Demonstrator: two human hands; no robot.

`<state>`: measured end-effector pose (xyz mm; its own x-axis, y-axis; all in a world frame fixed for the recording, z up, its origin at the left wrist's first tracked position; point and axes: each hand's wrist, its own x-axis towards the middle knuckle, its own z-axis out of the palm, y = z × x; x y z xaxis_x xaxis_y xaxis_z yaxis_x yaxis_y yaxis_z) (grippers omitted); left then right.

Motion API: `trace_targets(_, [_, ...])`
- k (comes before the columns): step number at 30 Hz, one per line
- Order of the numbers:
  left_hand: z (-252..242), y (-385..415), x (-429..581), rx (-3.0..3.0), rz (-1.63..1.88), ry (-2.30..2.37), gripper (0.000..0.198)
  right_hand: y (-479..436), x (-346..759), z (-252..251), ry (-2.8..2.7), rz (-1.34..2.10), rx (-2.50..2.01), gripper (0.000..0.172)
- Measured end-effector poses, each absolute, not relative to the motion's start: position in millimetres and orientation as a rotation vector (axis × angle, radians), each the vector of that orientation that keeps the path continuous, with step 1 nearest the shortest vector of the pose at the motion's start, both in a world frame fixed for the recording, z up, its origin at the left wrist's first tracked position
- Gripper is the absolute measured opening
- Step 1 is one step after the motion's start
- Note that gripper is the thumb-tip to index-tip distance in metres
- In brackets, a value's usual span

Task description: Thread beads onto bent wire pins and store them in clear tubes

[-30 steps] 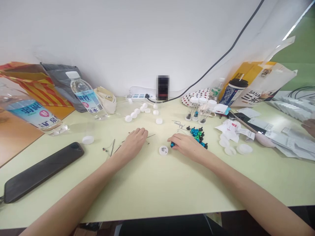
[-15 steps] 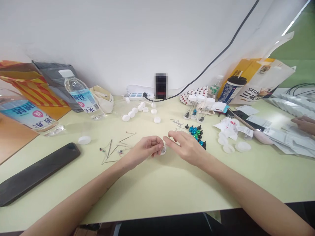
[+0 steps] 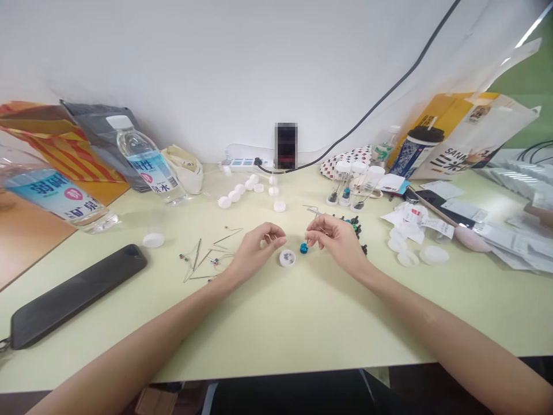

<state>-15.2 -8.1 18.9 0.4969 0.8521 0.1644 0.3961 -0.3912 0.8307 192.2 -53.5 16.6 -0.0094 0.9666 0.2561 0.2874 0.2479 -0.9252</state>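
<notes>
My left hand point(image 3: 259, 251) is half closed just left of a small round white cap point(image 3: 287, 258), its thumb and fingertips brought together. Whether anything tiny is between them I cannot make out. Small dark grey bits lie inside the cap, which rests on the table. My right hand point(image 3: 339, 239) pinches a small blue part point(image 3: 303, 248) by a thin metal stem, right of the cap. Behind that hand, partly hidden, lies a cluster of black, green and blue parts point(image 3: 356, 227). Thin bent metal rods point(image 3: 311, 208) lie beyond its fingers.
Left of my left hand are scattered thin metal rods with small ends point(image 3: 196, 256) and a long dark case point(image 3: 80, 294). White caps point(image 3: 235, 195) stand further back. Clear tubes with white lids point(image 3: 345, 184), papers point(image 3: 406, 222) and a cup point(image 3: 417, 151) are at the right.
My hands have moved apart, uncovering the white cap with its bits. The blue part now shows at my right fingertips. The view has shifted slightly.
</notes>
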Motion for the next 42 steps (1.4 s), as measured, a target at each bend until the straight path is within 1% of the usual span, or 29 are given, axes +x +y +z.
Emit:
trace_targets(2, [15.5, -8.3, -12.5, 2.043, 0.728, 0.982, 0.021, -52.2, 191.5, 13.1, -1.496, 0.868, -1.259, 0.007])
trace_targets(6, [12.0, -12.3, -6.4, 2.148, 0.657, 0.889, 0.039, -51.0, 193.2, 10.4, -1.551, 0.825, -1.276, 0.007])
trace_targets(8, [10.7, -13.7, -2.7, 2.223, 0.668, 0.861, 0.042, -49.5, 194.8, 9.9, -1.568, 0.814, -1.278, 0.007])
trace_targets(13, [5.9, -13.4, 8.7, 2.351, 0.719, 0.897, 0.028, -46.5, 195.7, 8.3, -1.616, 0.791, -1.283, 0.010])
trace_targets(17, [1.6, -11.9, 17.5, 2.410, 0.732, 0.933, 0.020, -47.1, 195.3, 8.5, -1.660, 0.749, -1.310, 0.012])
trace_targets(21, [-0.5, -10.9, 23.5, 2.411, 0.713, 0.950, 0.011, -47.0, 195.5, 8.2, -1.712, 0.740, -1.297, 0.011])
trace_targets(27, [1.5, -9.9, 23.6, 2.326, 0.694, 1.002, 0.011, -46.5, 192.7, 6.9, -1.768, 0.664, -1.319, 0.007])
trace_targets(29, [1.5, -8.6, 22.1, 2.263, 0.702, 1.039, 0.012, -47.1, 193.6, 9.4, -1.762, 0.633, -1.317, 0.012])
trace_targets(31, [0.4, -6.5, 20.3, 2.185, 0.732, 1.071, 0.010, -47.8, 197.5, 14.5, -1.747, 0.525, -1.329, 0.021])
trace_targets(32, [-0.6, -5.3, 19.5, 2.144, 0.753, 1.082, 0.009, -48.1, 200.8, 17.9, -1.741, 0.433, -1.344, 0.022])
trace_targets(35, [-3.6, -2.6, 17.2, 2.047, 0.801, 1.088, 0.007, -47.9, 214.0, 28.5, -1.797, 0.116, -1.454, 0.015])
trace_targets(37, [-4.7, -1.8, 15.9, 2.022, 0.805, 1.096, 0.008, -47.2, 222.6, 33.3, -1.928, -0.046, -1.611, 0.017])
trace_targets(40, [-3.9, -1.5, 13.1, 2.043, 0.785, 1.142, 0.010, -47.3, 228.8, 33.4, -2.163, -0.123, -1.873, 0.017])
trace_targets(42, [-1.9, -0.9, 9.6, 2.084, 0.770, 1.181, 0.011, -49.3, 227.3, 29.8, -2.258, -0.126, -1.941, 0.016])
